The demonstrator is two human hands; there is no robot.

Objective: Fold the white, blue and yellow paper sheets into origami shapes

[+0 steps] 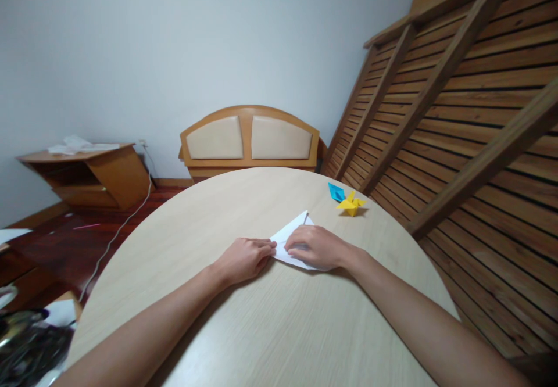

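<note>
A folded sheet of white paper (288,231) lies flat on the round table, its point turned to the far side. My left hand (246,259) is closed at the paper's left corner, fingertips pressed together on it. Over the right part of the sheet, my right hand (317,245) bends its fingers down onto the paper and covers some of it. Beyond that hand, a yellow origami bird (350,204) stands beside a blue folded paper piece (336,192).
The pale wooden table (196,218) has a curved edge. Slatted wood panels (436,119) lean at the right. A headboard (246,137) stands behind the table. To the left are a low cabinet (126,178) with papers and a white cable (117,233) along the floor.
</note>
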